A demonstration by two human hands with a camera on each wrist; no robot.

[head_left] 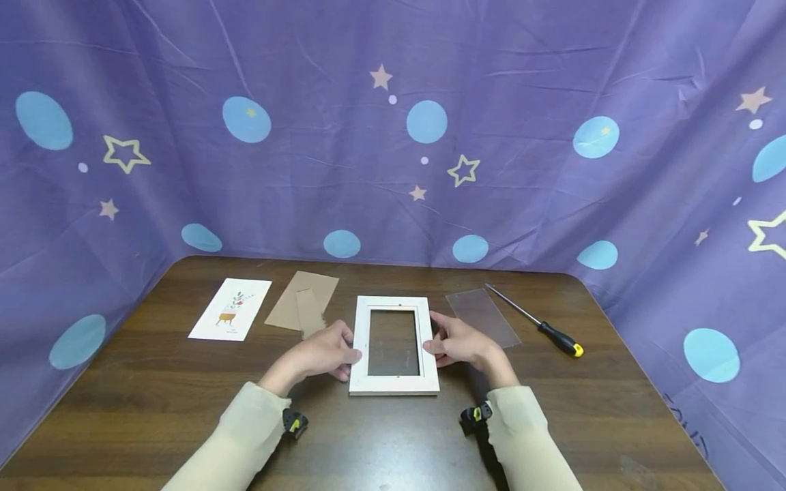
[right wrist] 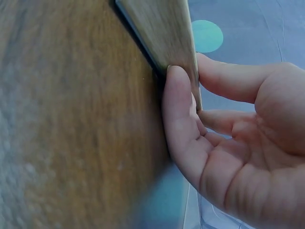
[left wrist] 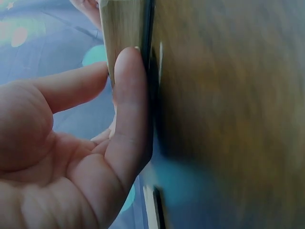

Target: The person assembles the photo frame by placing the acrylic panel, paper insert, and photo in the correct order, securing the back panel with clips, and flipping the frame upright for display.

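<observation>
A white picture frame (head_left: 394,386) sits at the middle of the table, its opening showing the brown tabletop through it. My left hand (head_left: 324,351) grips the frame's left side, thumb on the upper face. On the opposite side my right hand (head_left: 463,341) holds the right edge in the same way. Both wrist views show the frame's wood-coloured side edge (left wrist: 125,28) between thumb and fingers, close to the table. Two small dark spots mark the frame's inner border at top and bottom.
A white card with a plant-pot drawing (head_left: 230,309) lies at the left. Beside it is a brown backing board (head_left: 288,305) with a smaller cardboard strip (head_left: 309,310) on it. To the right lie a clear sheet (head_left: 485,315) and a black-and-yellow screwdriver (head_left: 557,337). A purple curtain (head_left: 344,170) surrounds the table.
</observation>
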